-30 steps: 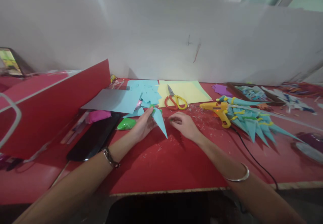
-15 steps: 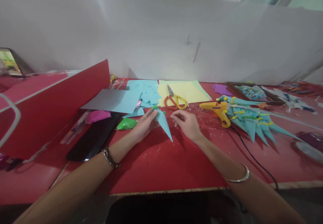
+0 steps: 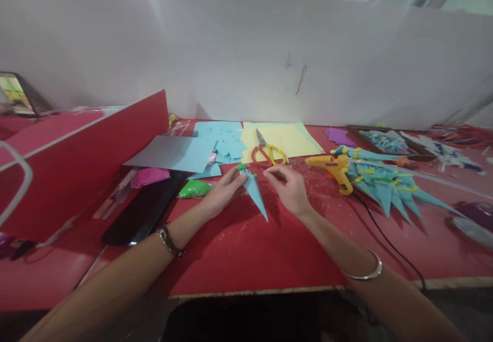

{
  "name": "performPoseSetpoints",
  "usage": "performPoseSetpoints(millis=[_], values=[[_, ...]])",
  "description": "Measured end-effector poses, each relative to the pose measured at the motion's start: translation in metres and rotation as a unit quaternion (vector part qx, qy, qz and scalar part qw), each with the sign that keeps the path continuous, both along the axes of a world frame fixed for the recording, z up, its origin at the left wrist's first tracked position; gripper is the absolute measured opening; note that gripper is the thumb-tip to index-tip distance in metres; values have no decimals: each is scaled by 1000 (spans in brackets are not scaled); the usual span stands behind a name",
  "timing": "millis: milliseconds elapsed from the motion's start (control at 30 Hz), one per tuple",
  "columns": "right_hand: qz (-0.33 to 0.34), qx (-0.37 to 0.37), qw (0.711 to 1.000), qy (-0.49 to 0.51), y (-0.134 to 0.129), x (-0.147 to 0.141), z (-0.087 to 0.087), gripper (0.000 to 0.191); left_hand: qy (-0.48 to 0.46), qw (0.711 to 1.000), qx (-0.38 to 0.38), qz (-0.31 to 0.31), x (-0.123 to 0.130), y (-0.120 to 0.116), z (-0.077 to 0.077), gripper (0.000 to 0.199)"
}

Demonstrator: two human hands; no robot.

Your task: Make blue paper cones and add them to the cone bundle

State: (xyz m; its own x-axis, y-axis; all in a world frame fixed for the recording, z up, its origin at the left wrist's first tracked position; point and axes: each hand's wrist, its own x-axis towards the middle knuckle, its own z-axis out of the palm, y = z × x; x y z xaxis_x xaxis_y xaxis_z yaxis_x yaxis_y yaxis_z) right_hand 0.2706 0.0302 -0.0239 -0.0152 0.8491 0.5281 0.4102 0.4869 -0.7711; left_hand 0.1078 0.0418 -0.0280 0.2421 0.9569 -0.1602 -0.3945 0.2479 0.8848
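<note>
A light-blue paper cone [image 3: 255, 196] with green clay at its wide end is pinched in my left hand [image 3: 224, 192]. Its point slants down toward the lower right, above the red table. Just right of the cone, apart from it, my right hand [image 3: 288, 188] has thumb and fingertips pressed together; whatever they may hold is too small to make out. Beyond the hands lie scissors [image 3: 269, 153] with a red and a yellow handle. A packet of green clay [image 3: 195, 189] rests beside my left wrist.
A yellow glue gun [image 3: 336, 170] with a black cord lies at right, beside several finished-looking blue cones [image 3: 385, 190]. Blue paper pieces [image 3: 227, 144] and yellow sheets [image 3: 300, 139] are at the back. A black phone [image 3: 142, 213] and a red upright board [image 3: 96, 162] stand left.
My left hand and the cone have shifted slightly right, and the cone's tip sits a little lower. The cone appears turned a bit. My right hand has moved slightly right.
</note>
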Motion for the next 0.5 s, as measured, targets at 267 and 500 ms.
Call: performPoseSetpoints(millis=[267,500], values=[[38,0,996,77,-2,-3,1,15,48,996,60,-54,0,0,-3,22],[52,69,995,-49,-8,-7,9,9,90,986,110,-83,-3,0,-4,27]])
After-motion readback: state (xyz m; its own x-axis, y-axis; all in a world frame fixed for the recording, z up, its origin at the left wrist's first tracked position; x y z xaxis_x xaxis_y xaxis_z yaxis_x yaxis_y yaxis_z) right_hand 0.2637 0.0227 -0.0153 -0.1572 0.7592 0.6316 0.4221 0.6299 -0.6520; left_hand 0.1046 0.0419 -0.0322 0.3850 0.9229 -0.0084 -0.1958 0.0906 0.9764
